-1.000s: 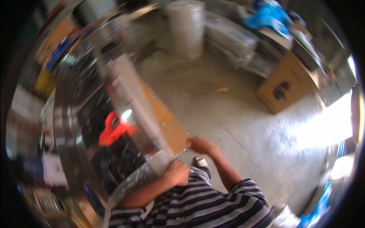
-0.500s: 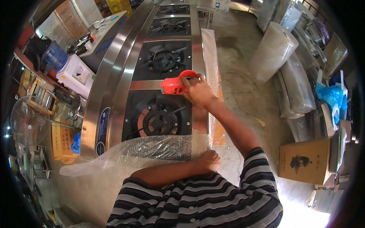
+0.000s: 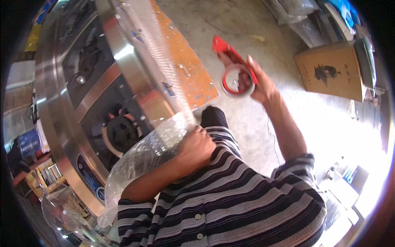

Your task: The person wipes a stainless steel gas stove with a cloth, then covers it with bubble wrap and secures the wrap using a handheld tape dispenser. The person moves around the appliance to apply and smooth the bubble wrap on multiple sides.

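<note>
**Wrap pressed to a steel cooker's edge, tape dispenser lifted over bare floor**

At the far left, shelves and boxes (image 3: pixel 29 144) crowd the rim of the view, too blurred to tell apart. Next to them a long stainless steel gas cooker (image 3: pixel 57 111) runs from the lower left up to the top centre, its black burners (image 3: pixel 121 131) set in dark wells. Its front edge is a bright steel band, and a strip of clear bubble wrap (image 3: pixel 152 53) lies along that edge. Lower down, the wrap bunches into a loose, crinkled bundle that hangs past the cooker's near corner.

The left hand (image 3: pixel 196 149) rests on this bundle at the corner, fingers curled together and pressing the wrap against the steel. The striped shirt (image 3: pixel 230 197) fills the bottom centre, close against the cooker.

Right of the steel edge, an orange panel (image 3: pixel 189 70) lies flat on the concrete floor (image 3: pixel 247 37), which is open from there to the right.

The right hand (image 3: pixel 257 82) is raised above that floor, well apart from the cooker, fingers wrapped around a red tape dispenser (image 3: pixel 232 68) with its roll facing the camera.

Far right, a brown cardboard box (image 3: pixel 333 72) stands at the floor's edge, with plastic-covered goods (image 3: pixel 300 20) behind it.
</note>
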`<state>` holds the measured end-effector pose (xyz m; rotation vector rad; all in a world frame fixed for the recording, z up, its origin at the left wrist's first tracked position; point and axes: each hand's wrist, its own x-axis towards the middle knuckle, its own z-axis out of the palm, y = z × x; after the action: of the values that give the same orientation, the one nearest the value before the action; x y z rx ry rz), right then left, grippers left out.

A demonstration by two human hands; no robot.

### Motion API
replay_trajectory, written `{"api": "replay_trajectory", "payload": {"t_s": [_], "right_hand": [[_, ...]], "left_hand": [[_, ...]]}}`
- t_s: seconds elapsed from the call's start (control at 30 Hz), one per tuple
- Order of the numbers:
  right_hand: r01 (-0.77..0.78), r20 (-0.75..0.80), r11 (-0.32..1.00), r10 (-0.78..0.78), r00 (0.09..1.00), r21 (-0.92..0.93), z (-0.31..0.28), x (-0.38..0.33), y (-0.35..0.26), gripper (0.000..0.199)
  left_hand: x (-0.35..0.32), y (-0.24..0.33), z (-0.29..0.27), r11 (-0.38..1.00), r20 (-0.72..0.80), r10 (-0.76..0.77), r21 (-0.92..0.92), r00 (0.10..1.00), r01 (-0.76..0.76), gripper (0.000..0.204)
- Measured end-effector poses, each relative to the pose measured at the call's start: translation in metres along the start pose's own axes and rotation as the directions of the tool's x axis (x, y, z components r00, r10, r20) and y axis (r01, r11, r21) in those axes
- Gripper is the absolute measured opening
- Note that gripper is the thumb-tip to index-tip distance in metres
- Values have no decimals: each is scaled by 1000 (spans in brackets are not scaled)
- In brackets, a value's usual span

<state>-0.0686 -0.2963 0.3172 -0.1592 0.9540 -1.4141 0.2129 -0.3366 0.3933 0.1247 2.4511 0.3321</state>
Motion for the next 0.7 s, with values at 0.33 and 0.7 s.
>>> {"api": "replay_trajectory", "payload": {"t_s": [0.33,0.7], "right_hand": [[-611,94,590,674,732,528,-82,-28,167,46],[-786,268,308,821,505,537,-56,18,147,53]], "left_hand": [[5,-5,8,974,74,-110,-189,991,122,37],[7,-3,8,950,73,-200,-230,977,211,39]]}}
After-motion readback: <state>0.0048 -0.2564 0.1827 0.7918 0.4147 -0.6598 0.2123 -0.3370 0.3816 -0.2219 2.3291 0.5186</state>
